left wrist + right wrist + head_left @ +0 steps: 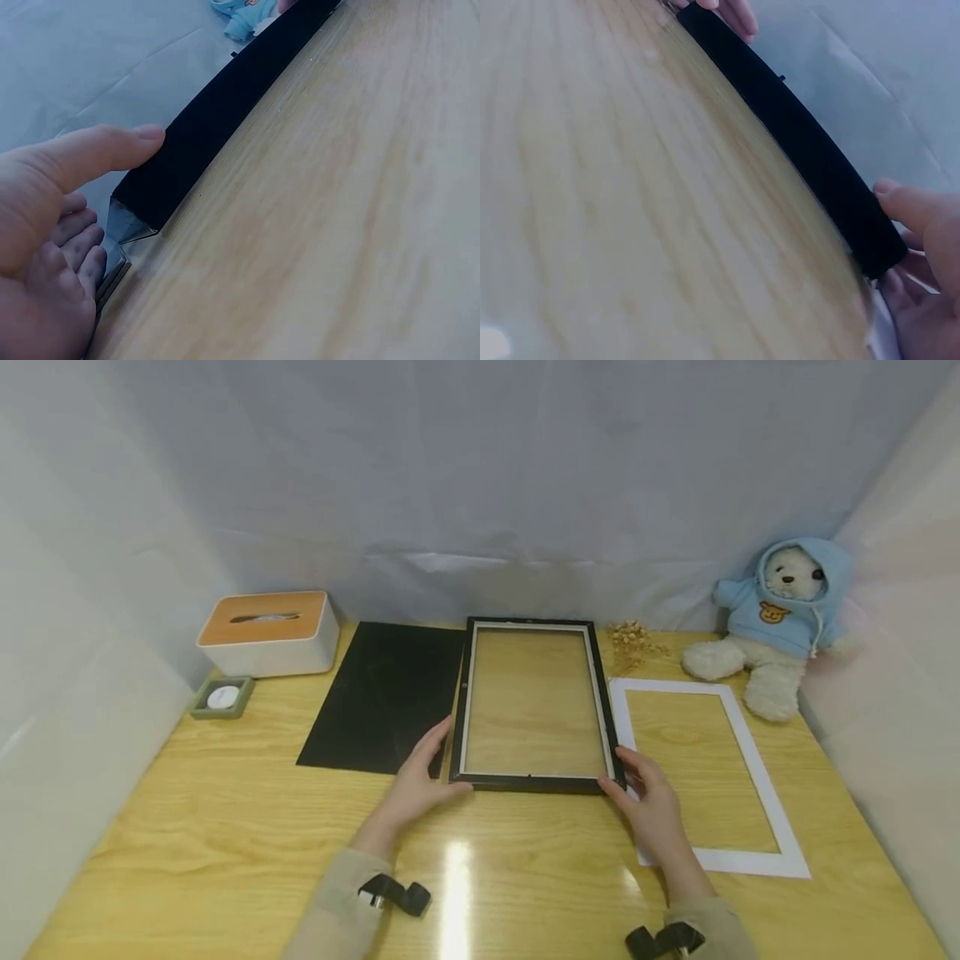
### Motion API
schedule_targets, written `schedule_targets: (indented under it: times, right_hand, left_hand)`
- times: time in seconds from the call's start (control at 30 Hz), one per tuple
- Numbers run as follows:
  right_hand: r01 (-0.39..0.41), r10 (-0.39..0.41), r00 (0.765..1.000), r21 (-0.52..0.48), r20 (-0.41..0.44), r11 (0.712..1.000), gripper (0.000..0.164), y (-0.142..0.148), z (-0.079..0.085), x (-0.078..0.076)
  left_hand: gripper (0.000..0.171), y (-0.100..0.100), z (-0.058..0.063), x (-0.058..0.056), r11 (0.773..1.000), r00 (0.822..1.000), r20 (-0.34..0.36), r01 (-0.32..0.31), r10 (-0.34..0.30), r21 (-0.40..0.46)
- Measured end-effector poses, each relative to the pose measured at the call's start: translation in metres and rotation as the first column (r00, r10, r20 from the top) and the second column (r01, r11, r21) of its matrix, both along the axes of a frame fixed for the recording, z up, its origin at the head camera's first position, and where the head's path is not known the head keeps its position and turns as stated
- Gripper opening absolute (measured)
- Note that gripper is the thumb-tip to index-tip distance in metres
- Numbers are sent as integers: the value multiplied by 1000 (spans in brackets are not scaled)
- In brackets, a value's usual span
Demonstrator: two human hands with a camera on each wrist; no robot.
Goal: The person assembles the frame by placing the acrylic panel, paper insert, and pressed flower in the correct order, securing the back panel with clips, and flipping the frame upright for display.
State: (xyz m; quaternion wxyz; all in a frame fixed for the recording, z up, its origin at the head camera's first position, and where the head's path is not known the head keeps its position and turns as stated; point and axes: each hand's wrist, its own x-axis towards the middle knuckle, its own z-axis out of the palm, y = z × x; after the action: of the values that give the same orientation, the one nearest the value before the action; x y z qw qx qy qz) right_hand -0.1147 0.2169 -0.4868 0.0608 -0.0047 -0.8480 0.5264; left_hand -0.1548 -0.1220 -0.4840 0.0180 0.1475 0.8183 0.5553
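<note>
A black picture frame (538, 783) with a pale inner edge lies on the wooden table, its near side towards me. At its near left corner is my left hand (416, 789), thumb tip touching the near side and fingers stretched along the left side. My right hand (654, 806) pinches the near right corner, thumb on the frame and fingers round the outer side. In the right wrist view the frame's near side (795, 135) runs between both hands. A black backing board (386, 702) lies left of the frame, partly behind my left fingers. Under my right hand lies a white mat (757, 777).
A white tissue box (281, 652) with a wooden lid stands at the back left, with a small green square dish (243, 699) before it. Dried flowers (632, 639) lie behind the mat. A plush toy (780, 614) in a blue hoodie sits at the back right against the curtain.
</note>
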Motion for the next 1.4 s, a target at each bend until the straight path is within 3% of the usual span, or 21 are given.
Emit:
schedule_targets:
  times: [0.1,0.23,0.5,0.67,0.77,0.93,1.0,1.4]
  right_hand:
    - [-30,30,1000,22,6,999,59,3,4,1]
    - [-49,55,997,121,-49,991,56,13,17,0]
    - [48,-22,996,331,-83,942,53,63,41,-4]
    - [155,-164,986,428,-15,890,55,105,39,3]
    - [177,-239,967,450,84,875,61,126,36,10]
    - [170,-288,935,454,207,875,68,145,36,21]
    - [170,-297,931,472,210,865,66,149,35,22]
    - [217,-341,930,547,135,808,43,154,36,28]
  left_hand:
    - [96,-1,0,0,1000,1000,-12,-2,2,-13]
    - [93,-4,0,0,999,1000,-12,-3,2,-43]
    - [88,-19,4,2,998,999,-14,-35,34,-61]
    - [87,-21,5,1,999,1000,5,-17,17,-48]
    - [87,-19,5,0,998,1000,23,-12,14,-57]
    - [84,-8,28,11,999,999,32,-9,11,-52]
    - [82,-4,39,16,999,1000,29,-7,9,-43]
    - [81,5,38,14,1000,999,48,24,-23,-12]
